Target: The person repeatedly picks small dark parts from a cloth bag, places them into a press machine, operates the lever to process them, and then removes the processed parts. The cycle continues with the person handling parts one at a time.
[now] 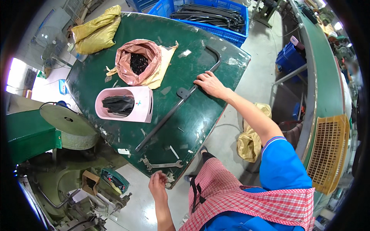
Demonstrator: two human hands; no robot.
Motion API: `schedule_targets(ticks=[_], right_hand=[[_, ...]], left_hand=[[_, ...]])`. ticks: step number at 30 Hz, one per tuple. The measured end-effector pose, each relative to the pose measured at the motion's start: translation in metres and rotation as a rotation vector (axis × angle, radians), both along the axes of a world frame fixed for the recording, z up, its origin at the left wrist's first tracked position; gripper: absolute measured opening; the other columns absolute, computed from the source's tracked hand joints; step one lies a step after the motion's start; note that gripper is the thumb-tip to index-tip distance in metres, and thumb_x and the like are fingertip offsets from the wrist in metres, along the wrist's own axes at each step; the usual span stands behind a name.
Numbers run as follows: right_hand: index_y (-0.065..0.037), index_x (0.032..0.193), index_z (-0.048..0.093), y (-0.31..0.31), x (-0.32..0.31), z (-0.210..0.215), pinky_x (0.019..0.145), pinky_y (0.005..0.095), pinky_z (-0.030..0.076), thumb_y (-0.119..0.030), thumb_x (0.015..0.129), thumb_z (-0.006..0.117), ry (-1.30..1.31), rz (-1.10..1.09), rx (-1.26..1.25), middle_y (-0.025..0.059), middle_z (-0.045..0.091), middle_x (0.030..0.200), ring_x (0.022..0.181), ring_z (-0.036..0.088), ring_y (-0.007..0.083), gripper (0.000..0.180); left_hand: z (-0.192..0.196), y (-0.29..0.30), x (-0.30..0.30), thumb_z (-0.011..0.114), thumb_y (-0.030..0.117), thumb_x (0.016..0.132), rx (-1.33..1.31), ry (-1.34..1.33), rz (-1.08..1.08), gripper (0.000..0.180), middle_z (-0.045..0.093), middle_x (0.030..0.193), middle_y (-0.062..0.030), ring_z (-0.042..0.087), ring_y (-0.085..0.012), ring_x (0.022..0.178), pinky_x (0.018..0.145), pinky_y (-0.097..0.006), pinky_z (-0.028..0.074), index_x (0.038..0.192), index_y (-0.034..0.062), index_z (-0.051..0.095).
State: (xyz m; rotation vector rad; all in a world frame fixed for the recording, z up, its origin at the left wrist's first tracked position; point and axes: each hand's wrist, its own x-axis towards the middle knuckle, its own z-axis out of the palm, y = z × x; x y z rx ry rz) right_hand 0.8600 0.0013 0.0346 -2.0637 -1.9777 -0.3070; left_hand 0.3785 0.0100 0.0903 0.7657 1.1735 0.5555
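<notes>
A long black metal tube (163, 121) with a hooked end lies slantwise across the green table. A small flat rounded black plate (182, 92) sits on its middle. My right hand (208, 84) is closed around the tube between this plate and the hook. My left hand (157, 184) hovers off the table's near corner with its fingers loosely bent and apart, holding nothing visible. Just beyond it lies an open-ended wrench (163, 164), with a thin white stick (174, 152) close by. Left of the tube stands a pink plastic container (144, 104) holding black strips (118, 105).
On the green table (169, 57), a pinkish sack (123, 61) holds small black parts, with a folded yellow sack (98, 30) behind. A blue crate (241, 39) of black tubes stands beyond the far edge. Green machinery (69, 131) is at left, a yellow basket (327, 154) at right.
</notes>
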Motion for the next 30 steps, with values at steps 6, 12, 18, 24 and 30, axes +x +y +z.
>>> schedule_targets(ticks=[6,12,18,24,30], right_hand=[[-0.009,0.099,0.057,-0.008,0.009,0.023,0.081,0.034,0.04,-0.012,0.079,0.058,0.161,0.22,-0.11,0.0061,0.05,0.091,0.09,0.05,0.0217,0.02],[-0.008,0.1,0.057,-0.033,-0.007,0.072,0.074,0.0324,0.041,-0.01,0.076,0.062,0.226,0.259,-0.102,0.0061,0.05,0.092,0.086,0.051,0.0217,0.025],[-0.006,0.101,0.057,-0.038,-0.04,0.128,0.072,0.0345,0.042,-0.008,0.075,0.063,0.284,0.301,-0.027,0.0076,0.052,0.093,0.085,0.053,0.024,0.028],[-0.005,0.102,0.057,-0.043,-0.079,0.146,0.074,0.0354,0.043,-0.007,0.075,0.063,0.319,0.332,-0.062,0.009,0.053,0.094,0.087,0.053,0.0257,0.028],[-0.005,0.102,0.057,-0.037,-0.11,0.154,0.076,0.0358,0.043,-0.006,0.072,0.065,0.287,0.326,-0.082,0.0096,0.053,0.094,0.088,0.052,0.0267,0.031]], left_hand=[[0.0,0.003,0.072,0.05,0.018,0.093,-0.02,0.017,-0.122,0.02,0.061,0.082,-0.0046,0.057,-0.0113,0.071,0.063,-0.023,0.045,0.099,0.0016,0.06],[-0.007,-0.001,0.125,0.05,0.018,0.093,-0.064,-0.058,-0.222,0.023,0.061,0.084,-0.0046,0.056,-0.0106,0.073,0.064,-0.023,0.044,0.102,0.0003,0.06],[0.025,0.002,0.174,0.052,0.015,0.091,0.028,-0.259,-0.253,0.039,0.057,0.105,-0.0079,0.057,-0.012,0.082,0.07,-0.024,0.046,0.128,0.0059,0.045],[0.052,0.014,0.176,0.048,0.012,0.09,0.048,-0.473,-0.214,0.053,0.049,0.119,-0.0086,0.057,-0.0147,0.09,0.073,-0.026,0.047,0.139,0.009,0.028],[0.041,0.01,0.135,0.047,0.01,0.091,-0.011,-0.556,-0.108,0.054,0.052,0.118,-0.0103,0.058,-0.0176,0.09,0.073,-0.028,0.047,0.14,0.007,0.024]])
